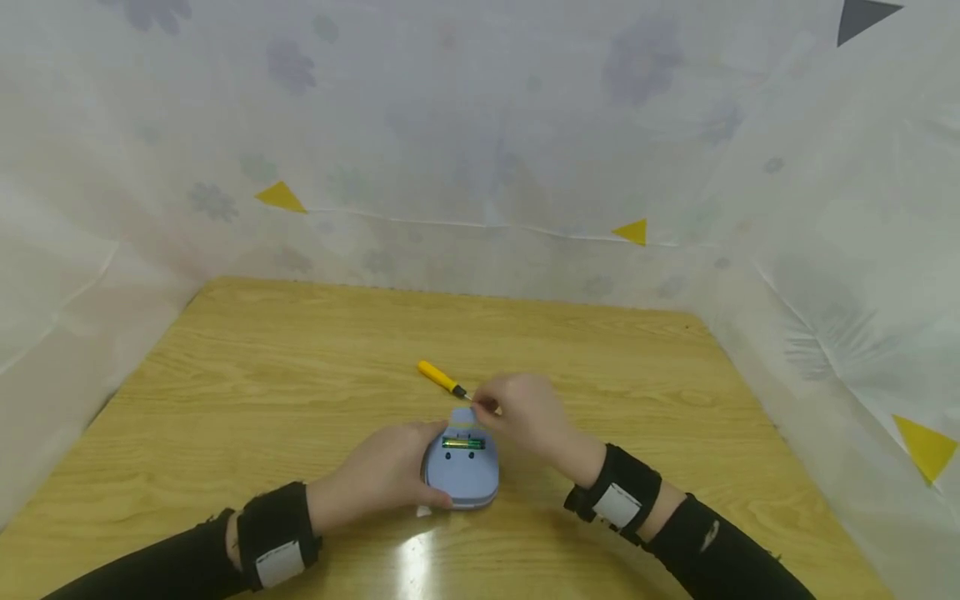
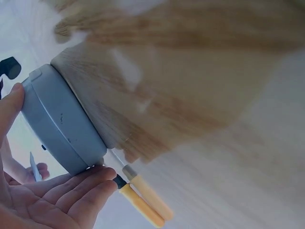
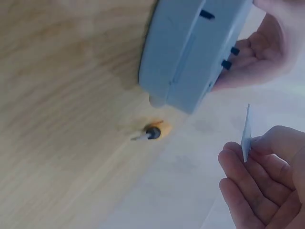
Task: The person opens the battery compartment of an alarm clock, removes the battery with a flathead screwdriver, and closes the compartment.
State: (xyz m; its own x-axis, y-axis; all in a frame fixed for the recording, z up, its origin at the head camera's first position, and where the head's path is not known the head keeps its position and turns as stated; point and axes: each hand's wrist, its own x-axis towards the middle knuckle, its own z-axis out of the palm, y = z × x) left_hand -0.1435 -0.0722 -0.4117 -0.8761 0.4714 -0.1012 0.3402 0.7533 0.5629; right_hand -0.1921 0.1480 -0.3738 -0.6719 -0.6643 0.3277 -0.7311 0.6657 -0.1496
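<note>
"How far has this got?"

"Partway, I'd judge. The pale blue case (image 1: 462, 482) sits in the middle of the table (image 1: 315, 350), towards the person, its battery bay facing up. A green battery (image 1: 463, 443) lies in the bay, uncovered. I can make out one for certain; whether another sits beside it, I can't tell"

"And the cover?"

"Off, by the look of it. The right hand (image 3: 267, 179) pinches a thin pale plate (image 3: 246, 138) between thumb and fingers, and in the right wrist view it stands apart from the case. I take it for the cover of that bay"

"What about the other hand?"

"The left hand (image 1: 390, 468) grips the case from its side, thumb at the near edge, fingers round the far one. So neither of the hands is free"

"Is the screwdriver in use?"

"No, the yellow screwdriver (image 1: 438, 377) lies on the table beyond the case, its tip near the right hand"

"So what's left?"

"If the battery is meant to stay, then fitting the plate and probably tightening it down. Two dark studs (image 3: 226, 64) stick up from the case; they could be screws, but they're too small to be sure. If it's meant to come out, that step isn't done"
</note>
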